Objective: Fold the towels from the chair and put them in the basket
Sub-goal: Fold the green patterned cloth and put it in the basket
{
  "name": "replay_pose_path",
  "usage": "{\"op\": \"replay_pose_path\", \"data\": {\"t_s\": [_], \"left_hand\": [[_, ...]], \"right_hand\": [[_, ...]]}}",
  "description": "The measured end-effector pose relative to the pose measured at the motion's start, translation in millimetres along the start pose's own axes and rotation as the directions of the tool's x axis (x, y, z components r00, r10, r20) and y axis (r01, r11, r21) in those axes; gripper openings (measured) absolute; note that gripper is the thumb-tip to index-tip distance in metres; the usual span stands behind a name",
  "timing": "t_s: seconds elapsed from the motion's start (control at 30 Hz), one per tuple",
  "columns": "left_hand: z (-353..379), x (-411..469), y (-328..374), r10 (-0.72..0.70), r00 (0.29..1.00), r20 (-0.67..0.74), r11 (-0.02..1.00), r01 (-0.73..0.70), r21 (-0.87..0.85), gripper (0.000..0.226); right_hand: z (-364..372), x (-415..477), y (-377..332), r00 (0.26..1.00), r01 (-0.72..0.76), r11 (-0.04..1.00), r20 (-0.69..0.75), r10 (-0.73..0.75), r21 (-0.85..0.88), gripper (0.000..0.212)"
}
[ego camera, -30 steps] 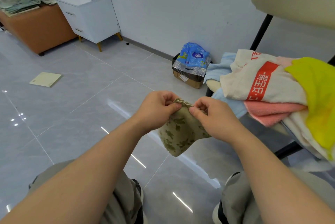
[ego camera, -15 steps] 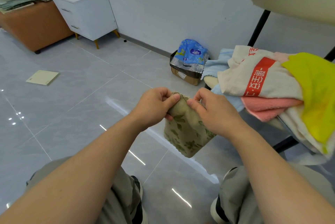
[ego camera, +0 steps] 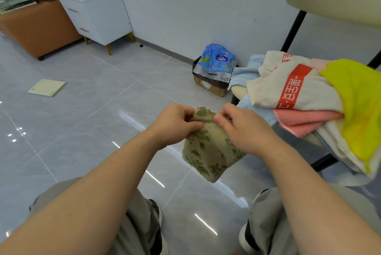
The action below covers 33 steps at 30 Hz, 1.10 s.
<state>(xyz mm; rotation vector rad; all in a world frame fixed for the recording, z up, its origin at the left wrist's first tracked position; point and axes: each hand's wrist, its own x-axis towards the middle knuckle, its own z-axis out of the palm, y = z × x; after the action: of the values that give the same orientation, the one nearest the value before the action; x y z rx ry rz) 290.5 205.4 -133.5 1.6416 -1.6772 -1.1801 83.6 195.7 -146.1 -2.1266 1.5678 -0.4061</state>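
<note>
Both forearms reach forward from six o'clock and meet at centre. The left hand (ego camera: 175, 124) and right hand (ego camera: 245, 129) each pinch, fingers curled, the top edge of a soft olive towel (ego camera: 208, 151) with a leaf print, folded small and hanging above the glossy tiled floor (ego camera: 82, 110). At three o'clock, fluffy towels (ego camera: 299, 94) lie heaped on the chair (ego camera: 292, 28).

Towels (ego camera: 305, 98) on chair (ego camera: 296, 25), right
</note>
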Motion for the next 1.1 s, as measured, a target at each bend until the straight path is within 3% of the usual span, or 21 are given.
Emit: {"op": "replay_pose_path", "data": {"t_s": [0.17,0.3,0.5,0.7,0.87,1.0,1.1], "left_hand": [[7.0,-1.8,2.2,0.044,0.999,0.029,0.998,-0.045,0.046,0.01],[11.7,-1.4,2.4,0.065,0.997,0.03,0.984,-0.069,0.166,0.005],[10.1,-1.3,4.1,0.113,0.993,0.034,0.974,-0.118,0.192,0.037],[13.0,-7.3,9.6,0.172,0.981,0.088,0.942,-0.19,0.277,0.044],[7.5,-5.4,5.8,0.129,0.985,0.118,0.903,-0.166,0.397,0.038],[0.0,-1.2,0.7,0.094,0.992,0.089,0.84,-0.127,0.527,0.007],[-8.6,-0.2,-1.0,0.106,0.994,-0.011,0.872,-0.088,0.482,0.014]], "right_hand": [[5.8,-1.1,-5.1,0.999,0.043,0.983,0.005,-0.045,0.177,0.025],[11.2,3.0,-6.4,0.995,0.087,0.981,-0.067,-0.077,0.173,0.022],[-0.5,13.0,1.7,0.948,0.009,0.939,-0.301,0.101,0.344,0.021],[-13.4,19.6,20.2,0.897,-0.055,0.961,-0.409,0.167,0.27,0.021],[-12.8,23.4,37.6,0.862,-0.11,0.963,-0.458,0.217,0.248,0.018],[-12.7,22.8,53.7,0.826,-0.165,0.94,-0.479,0.298,0.299,0.023],[-15.9,25.8,62.4,0.789,-0.2,0.918,-0.499,0.359,0.344,0.024]]}}
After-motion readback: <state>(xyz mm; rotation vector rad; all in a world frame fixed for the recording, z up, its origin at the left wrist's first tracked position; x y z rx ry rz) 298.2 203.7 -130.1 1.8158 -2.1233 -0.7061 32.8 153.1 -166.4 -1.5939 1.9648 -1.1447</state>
